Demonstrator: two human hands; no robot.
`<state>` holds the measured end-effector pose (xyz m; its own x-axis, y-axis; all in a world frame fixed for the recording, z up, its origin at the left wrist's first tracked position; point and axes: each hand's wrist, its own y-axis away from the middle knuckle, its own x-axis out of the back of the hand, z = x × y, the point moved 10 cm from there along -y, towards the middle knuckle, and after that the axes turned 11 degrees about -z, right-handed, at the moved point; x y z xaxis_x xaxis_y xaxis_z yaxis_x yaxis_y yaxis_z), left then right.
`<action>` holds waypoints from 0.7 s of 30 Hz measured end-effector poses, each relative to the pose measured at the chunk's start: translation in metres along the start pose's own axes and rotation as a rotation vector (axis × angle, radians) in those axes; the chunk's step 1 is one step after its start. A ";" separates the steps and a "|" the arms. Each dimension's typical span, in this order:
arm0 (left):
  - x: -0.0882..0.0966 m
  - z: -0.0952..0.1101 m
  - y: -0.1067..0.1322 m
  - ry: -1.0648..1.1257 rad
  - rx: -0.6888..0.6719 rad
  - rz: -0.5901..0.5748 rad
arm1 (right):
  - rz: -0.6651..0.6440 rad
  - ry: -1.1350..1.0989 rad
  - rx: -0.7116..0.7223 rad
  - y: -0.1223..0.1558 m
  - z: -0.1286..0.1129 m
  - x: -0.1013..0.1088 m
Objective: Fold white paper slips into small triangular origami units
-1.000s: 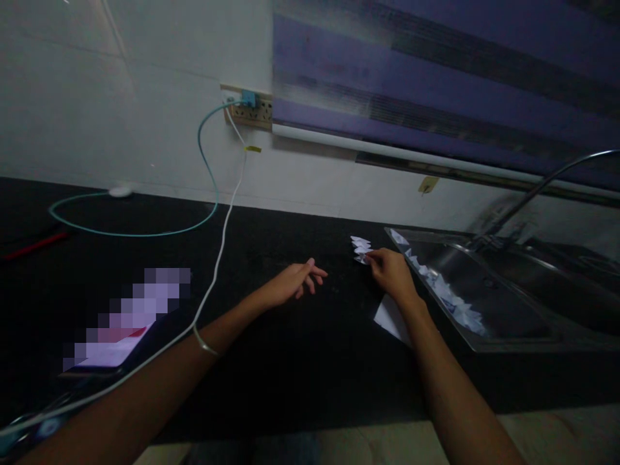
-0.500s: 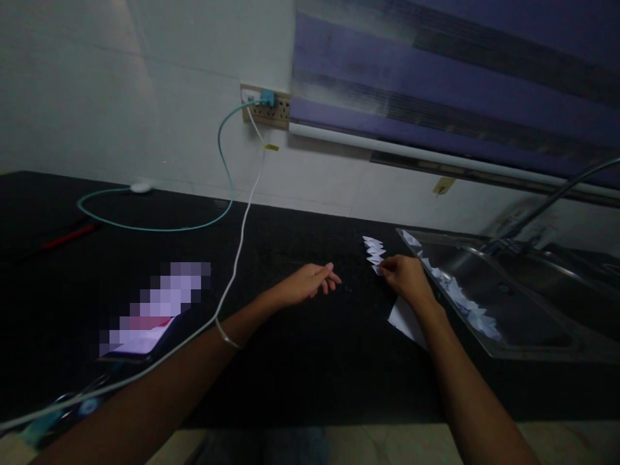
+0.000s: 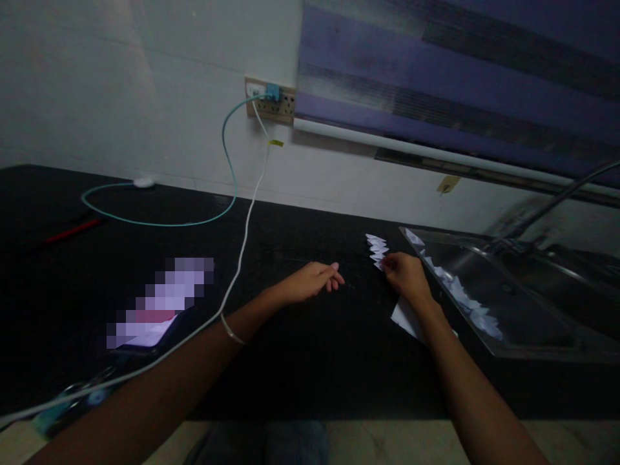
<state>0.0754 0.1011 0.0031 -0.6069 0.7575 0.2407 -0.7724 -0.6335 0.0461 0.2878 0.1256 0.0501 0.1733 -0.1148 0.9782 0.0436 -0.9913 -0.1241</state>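
On the black countertop (image 3: 310, 361) stands a short row of small white folded paper pieces (image 3: 376, 247). My right hand (image 3: 405, 276) is at the near end of that row, its fingers pinched on the nearest piece. My left hand (image 3: 312, 282) rests on the counter a little to the left, fingers stretched out loosely and holding nothing. A thin bangle (image 3: 231, 330) circles my left wrist. A flat white paper sheet (image 3: 405, 318) lies partly under my right forearm.
A steel sink (image 3: 508, 297) at right has more folded paper pieces (image 3: 460, 298) along its near rim and a tap above. A lit phone (image 3: 159, 303) lies at left; a white cable (image 3: 242, 239) and a green cable (image 3: 213, 213) run from a wall socket (image 3: 269, 103).
The view has drifted left, so everything sits further right in the frame. My right hand stays pinched at the row's near end; my left hand has barely shifted.
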 end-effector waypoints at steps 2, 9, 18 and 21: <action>0.000 0.001 0.000 -0.012 -0.010 -0.007 | 0.003 -0.004 -0.002 0.000 0.001 0.000; 0.000 0.001 0.000 -0.013 -0.019 -0.004 | 0.012 -0.052 -0.017 0.002 0.002 0.006; 0.000 0.004 0.001 -0.026 -0.015 0.002 | 0.012 -0.066 -0.005 0.000 0.002 0.004; 0.000 0.005 0.002 -0.044 -0.021 0.000 | 0.006 -0.059 -0.026 -0.001 0.005 0.001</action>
<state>0.0755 0.0988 0.0083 -0.5981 0.7498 0.2832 -0.7767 -0.6294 0.0261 0.2926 0.1272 0.0503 0.2316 -0.1179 0.9656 0.0166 -0.9920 -0.1251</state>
